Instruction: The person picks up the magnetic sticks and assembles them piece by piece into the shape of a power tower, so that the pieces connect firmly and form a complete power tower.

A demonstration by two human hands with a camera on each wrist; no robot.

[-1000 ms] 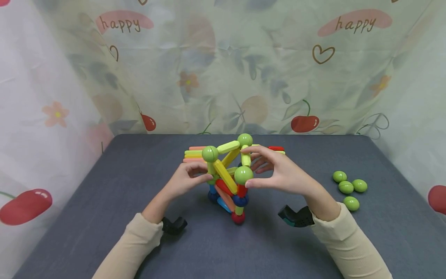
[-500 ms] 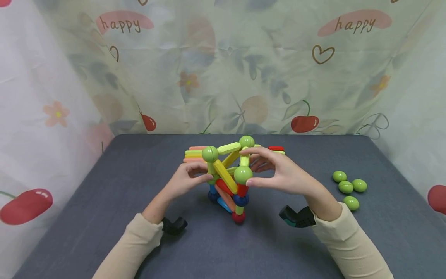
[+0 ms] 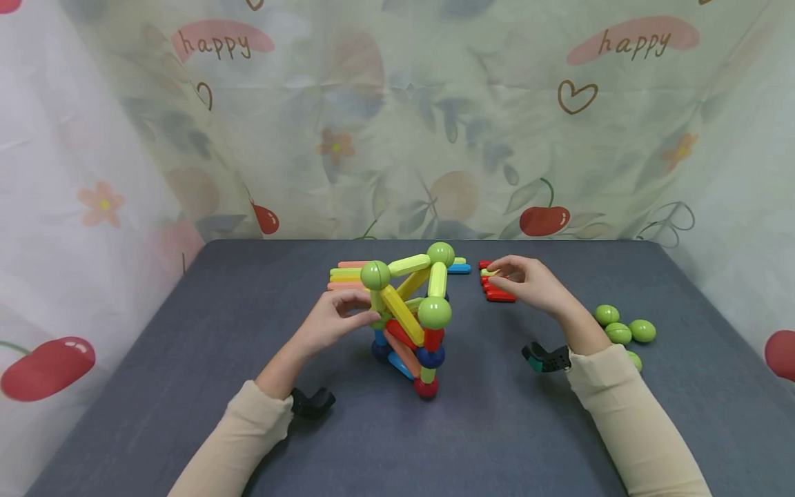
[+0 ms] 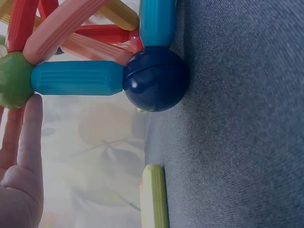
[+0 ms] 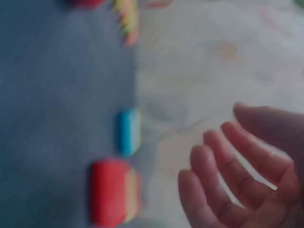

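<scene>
A pale curtain [image 3: 397,148] printed with cherries [image 3: 544,221] and flowers [image 3: 336,144] hangs behind a dark grey-blue table [image 3: 186,407].

Cream sleeves [image 3: 640,421] end in turned-back cuffs [image 3: 601,373] beside black wrist devices [image 3: 314,403], the right one teal-marked.

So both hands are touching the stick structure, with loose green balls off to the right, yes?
No, only the left hand touches the structure; the head view shows the right hand apart from it, by the red sticks. The green balls are off to the right.
</scene>
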